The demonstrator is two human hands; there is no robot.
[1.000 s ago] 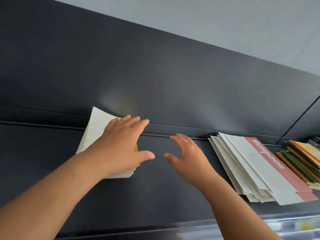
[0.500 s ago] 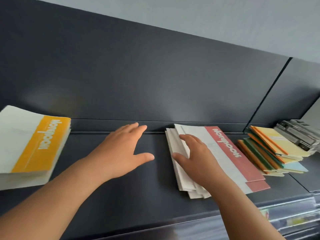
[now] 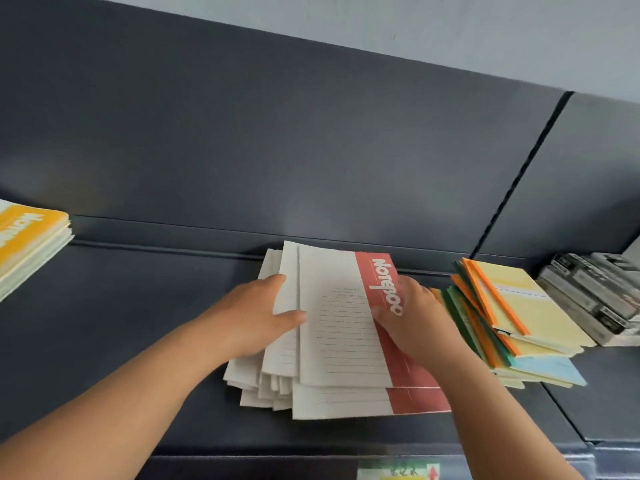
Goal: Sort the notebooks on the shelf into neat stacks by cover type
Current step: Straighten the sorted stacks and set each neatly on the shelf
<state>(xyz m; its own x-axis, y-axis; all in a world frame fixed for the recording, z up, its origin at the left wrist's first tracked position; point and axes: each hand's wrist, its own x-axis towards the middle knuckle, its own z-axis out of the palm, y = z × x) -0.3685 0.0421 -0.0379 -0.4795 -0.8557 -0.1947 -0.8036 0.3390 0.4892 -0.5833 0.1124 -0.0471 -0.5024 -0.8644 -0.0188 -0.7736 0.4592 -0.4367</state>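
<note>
Head view: the left grip (image 3: pixel 252 313) clasps the left edge of the red-banded notebook stack (image 3: pixel 332 334), thumb lying on top, and the right grip (image 3: pixel 412 320) clasps its right edge over the red band. The fanned, uneven stack lies in the middle of the shelf (image 3: pixel 138 341). Just to its right sits an orange-spined pile (image 3: pixel 526 306); well to the left, a yellow-banded stack (image 3: pixel 27 244).
</note>
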